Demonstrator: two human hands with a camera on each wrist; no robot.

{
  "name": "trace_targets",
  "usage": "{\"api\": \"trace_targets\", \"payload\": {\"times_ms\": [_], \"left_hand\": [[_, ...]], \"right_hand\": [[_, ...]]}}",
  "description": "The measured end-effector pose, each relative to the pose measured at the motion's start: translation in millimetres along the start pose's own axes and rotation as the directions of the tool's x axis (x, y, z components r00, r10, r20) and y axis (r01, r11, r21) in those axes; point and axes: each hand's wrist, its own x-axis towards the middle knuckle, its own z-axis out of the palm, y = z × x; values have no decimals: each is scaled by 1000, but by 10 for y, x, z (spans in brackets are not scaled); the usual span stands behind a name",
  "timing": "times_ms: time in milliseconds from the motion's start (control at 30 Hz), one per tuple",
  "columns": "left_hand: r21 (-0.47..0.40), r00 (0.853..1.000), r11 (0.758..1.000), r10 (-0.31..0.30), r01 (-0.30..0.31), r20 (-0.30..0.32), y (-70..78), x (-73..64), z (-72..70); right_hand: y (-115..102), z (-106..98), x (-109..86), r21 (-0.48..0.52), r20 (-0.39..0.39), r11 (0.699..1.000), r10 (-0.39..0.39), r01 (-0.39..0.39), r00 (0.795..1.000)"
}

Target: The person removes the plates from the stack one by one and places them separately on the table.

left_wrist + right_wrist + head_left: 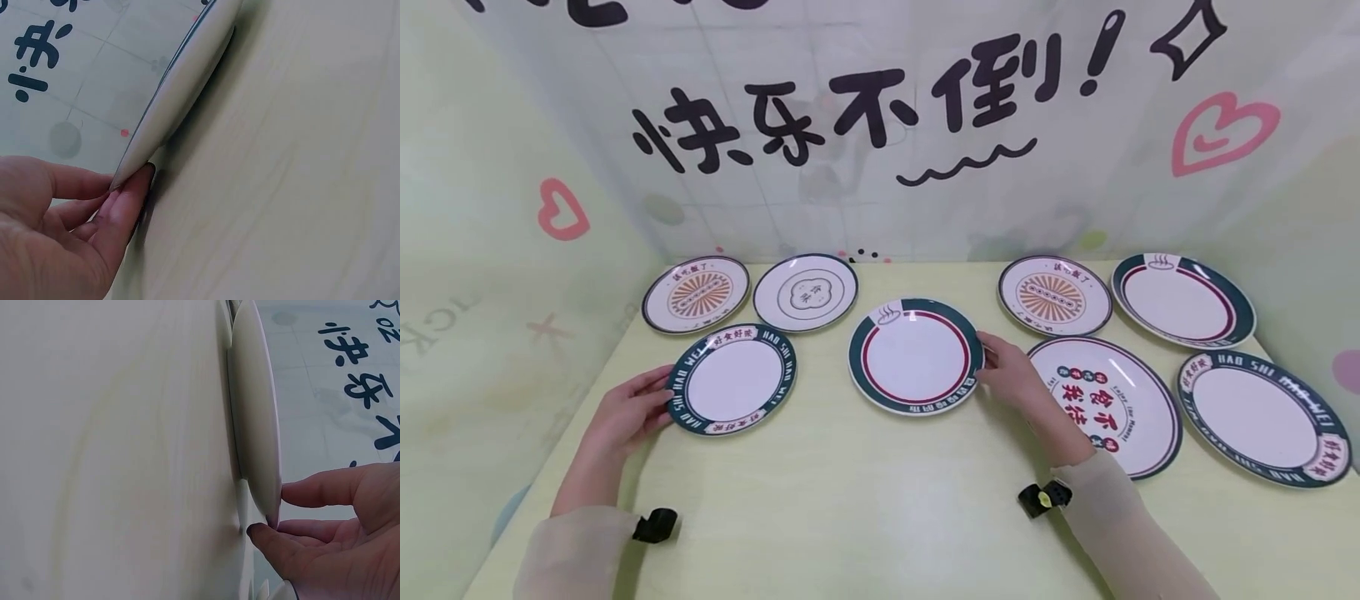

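My left hand (627, 411) pinches the left edge of a round plate (734, 380) with a dark green lettered rim. Its thumb and fingers meet at the rim in the left wrist view, where the white underside of that plate (181, 94) shows close above the tabletop. In the middle, another round plate (916, 358) has a green band, a red ring and a small steaming-bowl drawing. The right hand (1017, 377) pinches this one by its right edge. From the right wrist, the plate (255, 406) appears edge-on with fingers on both sides of its rim.
Behind the left plate lie a sunburst plate (698, 295) and a white plate with a cloud-shaped drawing (805, 293). On the right are another sunburst plate (1055, 296), a red-lettered plate (1123, 400) partly under the right forearm, and two green-rimmed oval plates (1187, 302). Printed cloth walls (850, 208) surround the table.
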Motion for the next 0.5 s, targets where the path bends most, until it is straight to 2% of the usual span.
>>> {"api": "trace_targets", "payload": {"times_ms": [167,267,367,500], "left_hand": [[40,999,999,0,2,-52,22,-9,-2],[45,998,999,26,-23,-58,58,-9,-2],[63,996,997,52,-48,-66,112,-16,1],[156,992,985,90,-74,-94,225,-24,31]], "right_hand": [[-10,-20,-12,-31,9,1000,-4,4,1000],[-13,-76,-18,-22,15,1000,-8,9,1000],[-21,-197,-55,14,5,1000,-13,13,1000],[-55,-458,-135,51,-45,998,-35,37,998]]}}
